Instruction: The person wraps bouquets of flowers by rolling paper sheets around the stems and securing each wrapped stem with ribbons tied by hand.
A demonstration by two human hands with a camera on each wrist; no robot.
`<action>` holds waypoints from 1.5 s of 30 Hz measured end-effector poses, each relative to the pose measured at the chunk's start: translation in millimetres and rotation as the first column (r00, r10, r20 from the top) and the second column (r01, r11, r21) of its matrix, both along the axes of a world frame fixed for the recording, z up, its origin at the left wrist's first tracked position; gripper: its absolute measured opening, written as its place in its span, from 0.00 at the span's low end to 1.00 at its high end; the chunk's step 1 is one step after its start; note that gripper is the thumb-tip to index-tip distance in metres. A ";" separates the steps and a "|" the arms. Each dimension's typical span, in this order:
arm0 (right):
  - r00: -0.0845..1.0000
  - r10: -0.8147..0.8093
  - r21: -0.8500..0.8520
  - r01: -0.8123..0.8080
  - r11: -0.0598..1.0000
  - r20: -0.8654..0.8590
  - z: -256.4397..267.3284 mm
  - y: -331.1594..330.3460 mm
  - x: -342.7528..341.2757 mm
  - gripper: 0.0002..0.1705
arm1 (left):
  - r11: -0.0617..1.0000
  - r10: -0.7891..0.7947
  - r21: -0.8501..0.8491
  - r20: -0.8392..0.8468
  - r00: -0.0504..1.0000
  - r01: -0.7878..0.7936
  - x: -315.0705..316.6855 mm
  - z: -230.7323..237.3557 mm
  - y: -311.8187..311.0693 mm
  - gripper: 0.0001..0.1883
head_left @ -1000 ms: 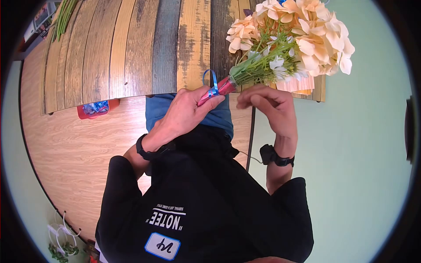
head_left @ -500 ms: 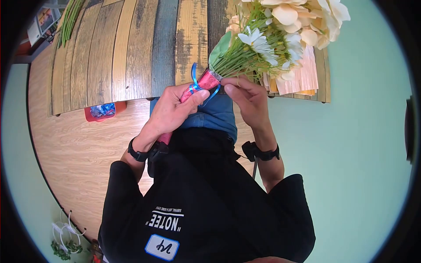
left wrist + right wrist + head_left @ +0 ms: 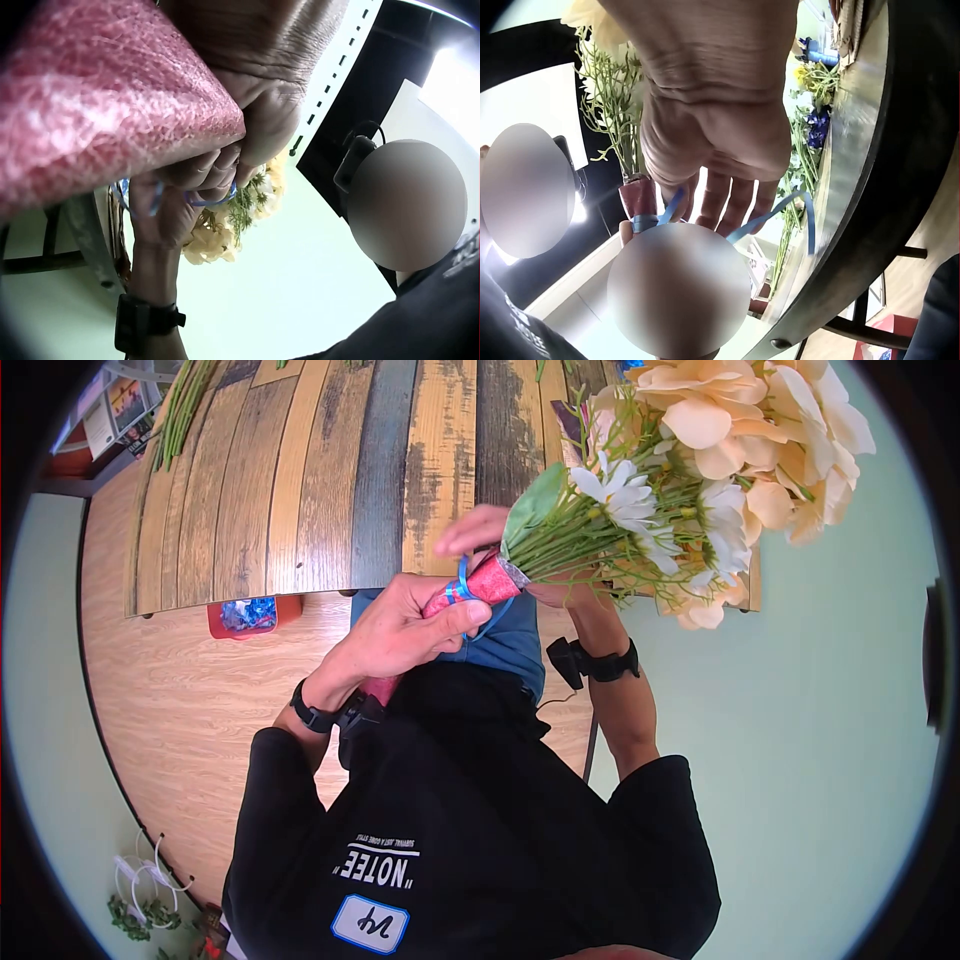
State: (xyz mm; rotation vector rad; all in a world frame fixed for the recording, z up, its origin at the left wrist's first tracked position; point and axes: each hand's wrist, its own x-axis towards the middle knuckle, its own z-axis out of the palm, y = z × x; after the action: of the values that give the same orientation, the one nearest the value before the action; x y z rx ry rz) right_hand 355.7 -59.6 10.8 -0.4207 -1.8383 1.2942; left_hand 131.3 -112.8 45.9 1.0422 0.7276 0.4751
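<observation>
My left hand (image 3: 395,628) grips the pink-wrapped handle (image 3: 490,580) of a bouquet, thumb lying along its near side. A blue ribbon (image 3: 461,588) circles the wrap just beyond that thumb, and its loose ends show in the right wrist view. Peach blooms (image 3: 700,420) and white daisies (image 3: 625,495) fan out to the upper right. Behind the bouquet, my right hand (image 3: 716,142) reaches across with its fingers (image 3: 475,532) extended past the wrap. In the head view the stems and wrap hide much of that hand. The left wrist view shows the handle's pink mesh surface (image 3: 112,97) up close.
A wood-plank table (image 3: 300,490) lies in front of me. Green stems (image 3: 183,415) rest at its far left. Below its front edge sits a red bin (image 3: 255,618) with blue scraps. Blue and yellow flowers (image 3: 815,82) lie on the tabletop in the right wrist view.
The right hand was apart, then came to the wrap's top edge; now it has passed behind the bouquet. The left hand keeps its grip, while the flowers have shifted to the right.
</observation>
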 end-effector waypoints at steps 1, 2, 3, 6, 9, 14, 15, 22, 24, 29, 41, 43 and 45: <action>0.999 0.038 -0.054 -0.038 0.998 -0.009 0.0 -0.7 1.9 0.20 | 1.000 0.006 0.003 -0.002 1.000 -0.006 0.6 1.3 0.3 0.20; 0.997 0.074 -0.108 -0.076 0.991 -0.020 0.3 -2.2 2.9 0.20 | 1.000 0.006 0.008 -0.001 1.000 -0.006 1.8 3.0 0.4 0.20; 0.999 0.034 -0.160 -0.036 0.986 -0.011 0.5 -6.5 1.6 0.19 | 1.000 0.004 0.011 0.000 1.000 -0.004 3.1 4.1 -0.1 0.20; 0.998 0.056 -0.110 -0.056 0.992 -0.002 -2.7 -3.9 5.6 0.19 | 1.000 -0.011 0.001 0.010 1.000 0.011 7.4 4.6 -1.3 0.19; 0.995 0.047 -0.145 -0.059 0.988 -0.084 -5.9 -5.8 4.5 0.18 | 0.998 -0.055 -0.032 0.046 0.997 0.057 10.1 0.4 -1.0 0.18; 0.991 0.045 -0.339 -0.086 0.937 -0.126 -3.8 -8.4 3.9 0.12 | 0.999 -0.054 0.002 0.025 0.998 0.054 16.4 3.4 -3.2 0.18; 0.994 0.039 -0.348 -0.073 0.935 -0.105 -3.2 -8.7 3.7 0.11 | 0.999 -0.041 0.021 0.005 0.999 0.041 16.5 4.3 -3.5 0.18; 0.958 -0.272 -0.316 0.288 0.904 0.095 -50.3 -31.8 16.0 0.06 | 0.996 0.012 0.091 -0.050 0.999 -0.007 11.8 4.2 -2.7 0.17; 0.935 -0.295 -0.275 0.341 0.899 0.196 -25.9 -43.1 21.2 0.04 | 0.996 0.041 0.085 -0.059 0.997 -0.036 8.7 0.4 -1.5 0.16; 0.894 -0.343 -0.503 0.445 0.741 0.287 -2.8 -69.9 28.9 0.07 | 0.990 0.091 0.110 -0.007 0.996 -0.089 7.7 -8.3 0.2 0.18; 0.837 -0.429 -0.209 0.512 0.833 0.340 41.8 -96.5 28.4 0.04 | 0.994 0.100 0.037 -0.037 0.994 -0.099 13.6 -12.9 1.9 0.17; 0.834 -0.431 -0.186 0.510 0.839 0.343 47.7 -100.8 27.0 0.04 | 0.993 0.111 0.043 -0.031 0.993 -0.109 16.3 -13.2 1.7 0.16; 0.832 -0.433 -0.163 0.508 0.846 0.347 54.8 -103.7 25.3 0.03 | 0.981 0.164 0.110 -0.049 0.985 -0.158 20.8 -14.0 0.8 0.17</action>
State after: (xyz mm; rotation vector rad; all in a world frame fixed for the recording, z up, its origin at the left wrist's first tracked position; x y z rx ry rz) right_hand 381.0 -163.3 65.6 -1.1931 -1.6535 1.1493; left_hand 152.1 -112.0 31.9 1.1044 0.8500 0.6304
